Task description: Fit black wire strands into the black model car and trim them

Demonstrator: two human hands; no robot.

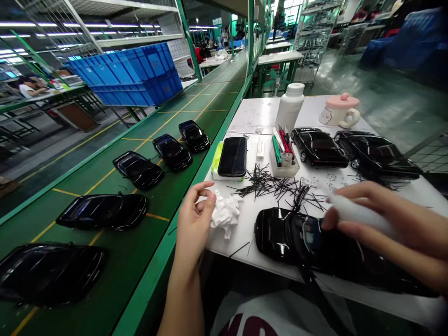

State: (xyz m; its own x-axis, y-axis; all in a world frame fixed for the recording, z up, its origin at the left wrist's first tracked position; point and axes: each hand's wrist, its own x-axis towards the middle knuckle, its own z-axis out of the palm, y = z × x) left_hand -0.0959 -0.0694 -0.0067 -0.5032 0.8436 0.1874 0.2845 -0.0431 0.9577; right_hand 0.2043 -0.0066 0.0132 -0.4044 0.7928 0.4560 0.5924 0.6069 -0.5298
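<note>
My left hand point(196, 215) is closed, thumb and fingers pinching a crumpled white tissue point(227, 213) at the table's left edge. Held over the table on the right, my right hand point(395, 224) grips a smooth white object point(360, 215), blurred, perhaps a small bottle. Beneath it lies a glossy black model car point(275, 238) with its doors swung open; my right hand hides part of its body. Thin black strips point(261, 183) are strewn behind that car. Two more black model cars, one nearer point(320, 148) and one farther right point(381, 154), stand behind.
On the green conveyor belt point(133, 242) at left stand several black model cars point(103, 211). A phone point(233, 156), a pen holder point(285, 165), a white bottle point(290, 107) and a lidded mug point(339, 112) are on the table. Blue crates point(129, 77) sit beyond the belt.
</note>
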